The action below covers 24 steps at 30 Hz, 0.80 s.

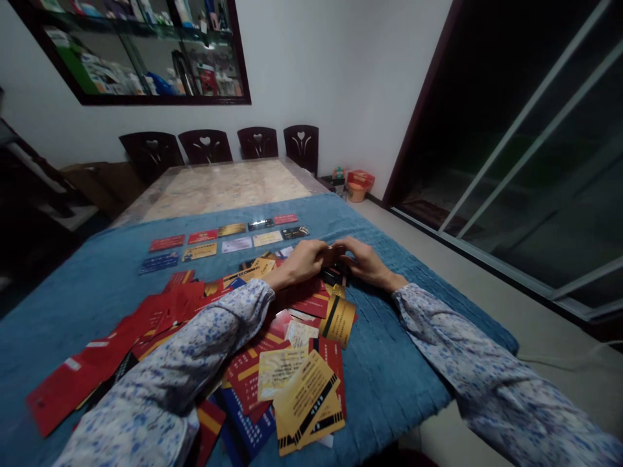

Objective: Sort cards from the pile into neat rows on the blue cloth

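Observation:
My left hand (pixel 302 261) and my right hand (pixel 366 261) meet over the far right end of a heap of plastic cards. Their fingers are curled round a small dark card (pixel 331 255), mostly hidden by the fingers; whether it is one card or a few, I cannot tell. Just below them lies a black card (pixel 333 276). The heap mixes red cards (pixel 311 302), gold cards (pixel 311 399), blue cards (pixel 246 421) and a pale yellow card (pixel 277 373), overlapping at many angles. My left forearm crosses over the heap.
Beyond the heap, several cards lie in two rows, among them a gold card (pixel 232 229) and a lilac card (pixel 237 244). A blue cloth (pixel 389 363) covers the near part of the marble-look table (pixel 233 181). Dark chairs (pixel 204 146) stand at its far end.

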{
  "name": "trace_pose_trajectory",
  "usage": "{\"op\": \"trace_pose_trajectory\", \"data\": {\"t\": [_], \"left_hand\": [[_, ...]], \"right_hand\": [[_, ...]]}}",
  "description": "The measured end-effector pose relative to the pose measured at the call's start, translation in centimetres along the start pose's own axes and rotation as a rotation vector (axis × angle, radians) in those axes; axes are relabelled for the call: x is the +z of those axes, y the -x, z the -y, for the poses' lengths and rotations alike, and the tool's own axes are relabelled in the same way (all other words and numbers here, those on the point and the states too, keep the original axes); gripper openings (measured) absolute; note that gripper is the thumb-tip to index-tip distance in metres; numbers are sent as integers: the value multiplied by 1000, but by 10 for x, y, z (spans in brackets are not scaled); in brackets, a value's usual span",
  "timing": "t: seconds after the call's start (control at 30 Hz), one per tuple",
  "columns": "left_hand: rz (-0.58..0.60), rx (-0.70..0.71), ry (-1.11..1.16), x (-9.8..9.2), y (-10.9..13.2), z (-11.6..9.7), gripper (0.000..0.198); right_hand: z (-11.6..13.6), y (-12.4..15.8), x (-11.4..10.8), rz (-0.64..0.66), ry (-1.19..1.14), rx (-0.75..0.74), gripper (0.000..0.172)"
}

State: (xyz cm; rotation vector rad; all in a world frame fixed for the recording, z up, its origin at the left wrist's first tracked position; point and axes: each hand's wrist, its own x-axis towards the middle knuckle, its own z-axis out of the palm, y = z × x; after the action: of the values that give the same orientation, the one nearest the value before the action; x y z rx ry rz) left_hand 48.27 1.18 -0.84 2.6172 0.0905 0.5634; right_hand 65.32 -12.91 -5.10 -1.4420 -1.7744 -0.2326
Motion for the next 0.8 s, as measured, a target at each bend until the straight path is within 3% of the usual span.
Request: {"op": "trace_pose_trajectory", "data": {"t": [0.33, 0.53, 0.8], "left_hand": [[-120, -105, 74, -9, 11, -1, 12], [-163, -142, 105, -8, 14, 1, 6], [-183, -155, 103, -11, 22, 4, 5]], "right_hand": [[5, -8, -3, -44, -94, 163, 36], [8, -13, 0, 47, -157, 222, 20], [24, -22, 13, 63, -267, 200, 24]]}}
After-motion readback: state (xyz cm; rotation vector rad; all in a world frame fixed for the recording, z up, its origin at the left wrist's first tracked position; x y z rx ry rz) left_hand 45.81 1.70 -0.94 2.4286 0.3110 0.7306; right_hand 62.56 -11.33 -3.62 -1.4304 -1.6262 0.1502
